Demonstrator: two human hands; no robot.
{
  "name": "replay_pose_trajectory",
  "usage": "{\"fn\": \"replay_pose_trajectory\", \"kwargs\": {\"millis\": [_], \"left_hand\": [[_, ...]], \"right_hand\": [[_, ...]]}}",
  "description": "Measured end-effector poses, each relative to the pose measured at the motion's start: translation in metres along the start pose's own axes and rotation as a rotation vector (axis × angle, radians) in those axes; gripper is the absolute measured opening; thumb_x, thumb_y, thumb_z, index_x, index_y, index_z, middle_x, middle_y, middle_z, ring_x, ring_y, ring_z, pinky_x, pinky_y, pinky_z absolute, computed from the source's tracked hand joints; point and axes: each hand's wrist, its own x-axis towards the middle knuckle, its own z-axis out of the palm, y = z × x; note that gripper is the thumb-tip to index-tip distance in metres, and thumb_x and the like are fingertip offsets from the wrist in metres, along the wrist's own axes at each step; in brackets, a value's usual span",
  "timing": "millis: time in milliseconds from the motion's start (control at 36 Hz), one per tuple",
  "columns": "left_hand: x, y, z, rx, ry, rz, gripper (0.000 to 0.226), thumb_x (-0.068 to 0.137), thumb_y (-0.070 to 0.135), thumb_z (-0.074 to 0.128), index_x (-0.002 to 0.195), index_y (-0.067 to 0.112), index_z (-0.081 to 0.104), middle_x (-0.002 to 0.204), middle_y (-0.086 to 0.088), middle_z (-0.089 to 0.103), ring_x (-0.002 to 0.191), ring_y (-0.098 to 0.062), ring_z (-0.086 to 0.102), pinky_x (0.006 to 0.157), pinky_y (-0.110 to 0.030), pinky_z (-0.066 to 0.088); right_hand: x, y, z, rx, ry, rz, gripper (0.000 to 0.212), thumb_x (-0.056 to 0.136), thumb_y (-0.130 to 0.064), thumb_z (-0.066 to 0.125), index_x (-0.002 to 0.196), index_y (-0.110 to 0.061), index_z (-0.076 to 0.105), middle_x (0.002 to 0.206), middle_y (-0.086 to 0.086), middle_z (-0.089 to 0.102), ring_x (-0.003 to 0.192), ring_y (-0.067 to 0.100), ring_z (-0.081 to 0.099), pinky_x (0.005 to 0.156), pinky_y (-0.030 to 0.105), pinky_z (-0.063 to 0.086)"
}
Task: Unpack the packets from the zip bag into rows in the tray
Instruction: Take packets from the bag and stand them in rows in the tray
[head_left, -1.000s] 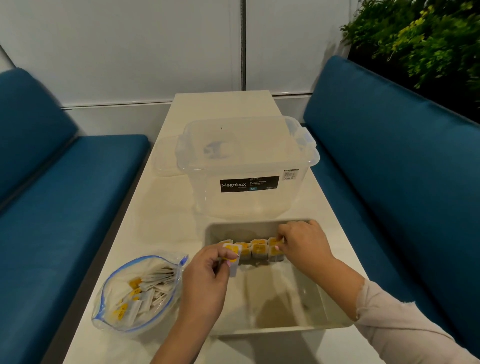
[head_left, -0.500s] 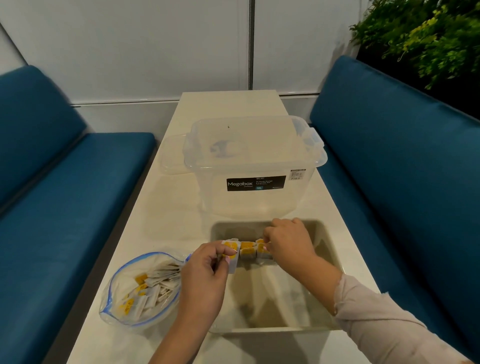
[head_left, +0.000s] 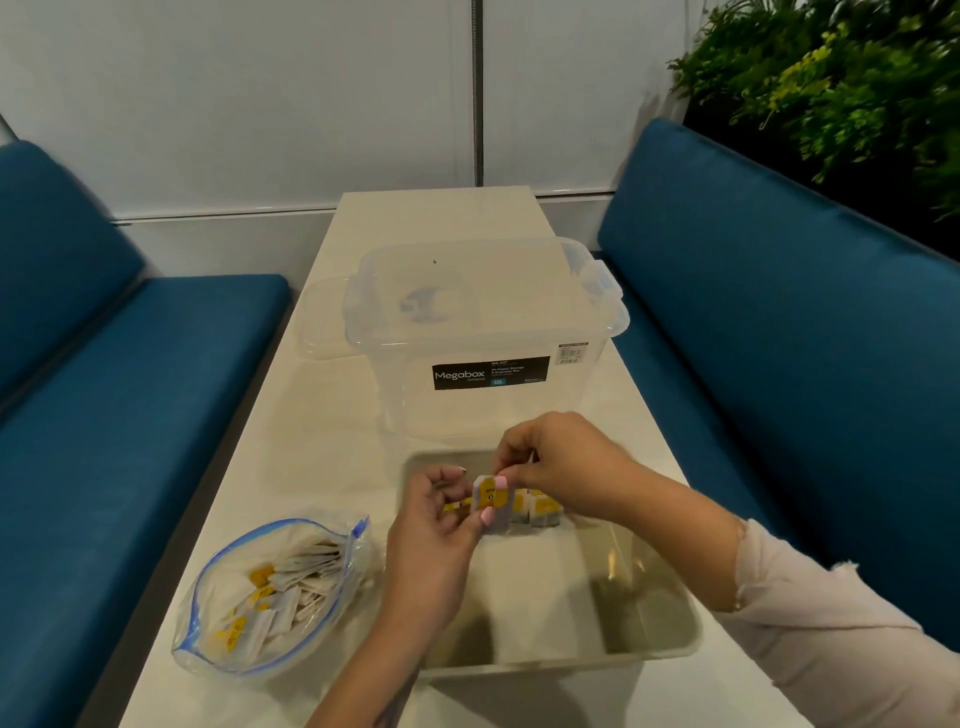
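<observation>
An open zip bag (head_left: 270, 597) with a blue seal lies at the table's front left, holding several white and yellow packets. To its right stands a shallow beige tray (head_left: 670, 639). A short row of packets (head_left: 543, 506) stands upright near the tray's far left part. My left hand (head_left: 436, 530) and my right hand (head_left: 556, 462) meet above the row's left end and together pinch one white packet with a yellow label (head_left: 491, 501). A further yellow packet edge shows inside my left hand's fingers.
A clear Megabox storage box (head_left: 483, 338) stands just beyond the tray, with a clear lid (head_left: 319, 325) lying at its left. Blue bench seats (head_left: 130, 395) flank the narrow cream table (head_left: 311, 447). Green plants (head_left: 831, 78) fill the upper right corner.
My right hand moved left along the row and rose to meet my left hand. Both now pinch one packet held above the tray's left end.
</observation>
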Motion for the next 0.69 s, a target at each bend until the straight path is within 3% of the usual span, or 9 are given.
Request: {"fn": "replay_pose_trajectory", "kwargs": {"millis": [139, 222, 250, 306, 333, 389, 444, 556, 694], "left_hand": [[-0.003, 0.000, -0.004, 0.114, 0.029, 0.113, 0.044, 0.078, -0.002, 0.068, 0.100, 0.032, 0.051, 0.099, 0.016, 0.068, 0.094, 0.004, 0.062, 0.084, -0.024, 0.052], [-0.008, 0.003, -0.011, 0.251, 0.047, 0.189, 0.047, 0.082, 0.003, 0.066, 0.098, 0.043, 0.048, 0.098, 0.028, 0.064, 0.098, 0.013, 0.056, 0.079, -0.003, 0.042], [-0.010, 0.003, -0.013, 0.286, 0.053, 0.206, 0.048, 0.082, 0.005, 0.065, 0.097, 0.046, 0.046, 0.098, 0.031, 0.063, 0.099, 0.014, 0.055, 0.083, -0.002, 0.039], [-0.010, 0.001, -0.016, 0.345, 0.063, 0.229, 0.049, 0.083, 0.006, 0.064, 0.097, 0.049, 0.045, 0.101, 0.035, 0.061, 0.099, 0.016, 0.053, 0.103, -0.021, 0.038], [-0.011, -0.001, -0.017, 0.367, 0.066, 0.224, 0.049, 0.083, 0.007, 0.064, 0.097, 0.050, 0.045, 0.104, 0.038, 0.058, 0.099, 0.018, 0.052, 0.108, -0.036, 0.037], [-0.011, -0.004, -0.018, 0.398, 0.074, 0.207, 0.053, 0.082, 0.007, 0.064, 0.097, 0.054, 0.044, 0.105, 0.040, 0.056, 0.100, 0.013, 0.053, 0.105, -0.047, 0.037], [-0.013, -0.005, -0.019, 0.408, 0.079, 0.189, 0.055, 0.082, 0.009, 0.065, 0.097, 0.057, 0.043, 0.101, 0.039, 0.058, 0.103, 0.006, 0.054, 0.103, -0.047, 0.038], [-0.014, -0.008, -0.018, 0.402, 0.081, 0.181, 0.049, 0.081, 0.008, 0.066, 0.096, 0.050, 0.045, 0.097, 0.033, 0.061, 0.100, 0.021, 0.048, 0.106, -0.049, 0.036], [-0.015, -0.010, -0.017, 0.404, 0.078, 0.155, 0.049, 0.081, 0.008, 0.066, 0.096, 0.051, 0.046, 0.095, 0.037, 0.060, 0.100, 0.022, 0.047, 0.106, -0.048, 0.036]], "right_hand": [[-0.006, 0.006, -0.027, -0.164, 0.040, 0.040, 0.006, 0.086, -0.024, 0.067, 0.091, -0.024, 0.069, 0.089, -0.007, 0.068, 0.083, 0.011, 0.058, 0.074, 0.026, 0.047], [-0.008, 0.017, -0.037, -0.328, 0.055, 0.083, 0.007, 0.089, -0.025, 0.062, 0.094, -0.025, 0.068, 0.089, -0.008, 0.065, 0.090, 0.015, 0.057, 0.064, 0.020, 0.038], [-0.008, 0.022, -0.038, -0.392, 0.064, 0.097, 0.007, 0.090, -0.026, 0.060, 0.094, -0.026, 0.067, 0.086, -0.008, 0.062, 0.091, 0.016, 0.056, 0.062, 0.021, 0.034], [-0.007, 0.032, -0.037, -0.507, 0.080, 0.122, 0.008, 0.093, -0.027, 0.057, 0.092, -0.029, 0.064, 0.084, -0.008, 0.060, 0.089, 0.018, 0.052, 0.071, 0.024, 0.036], [-0.007, 0.037, -0.036, -0.558, 0.084, 0.130, 0.009, 0.093, -0.026, 0.055, 0.091, -0.030, 0.062, 0.084, -0.007, 0.061, 0.086, 0.019, 0.051, 0.078, 0.026, 0.038], [-0.004, 0.046, -0.033, -0.642, 0.085, 0.137, 0.011, 0.094, -0.024, 0.053, 0.088, -0.031, 0.060, 0.081, -0.005, 0.060, 0.079, 0.019, 0.048, 0.083, 0.029, 0.038], [-0.003, 0.052, -0.030, -0.720, 0.081, 0.130, 0.012, 0.095, -0.023, 0.051, 0.089, -0.030, 0.060, 0.072, -0.006, 0.051, 0.074, 0.019, 0.044, 0.078, 0.027, 0.035], [-0.003, 0.058, -0.020, -0.801, 0.034, 0.138, 0.014, 0.097, -0.024, 0.049, 0.098, -0.028, 0.062, 0.073, -0.005, 0.041, 0.077, 0.019, 0.038, 0.072, 0.025, 0.026], [-0.002, 0.061, -0.005, -0.864, -0.012, 0.115, 0.018, 0.096, -0.020, 0.047, 0.101, -0.024, 0.064, 0.069, -0.004, 0.034, 0.077, 0.019, 0.036, 0.072, 0.026, 0.025]]}}
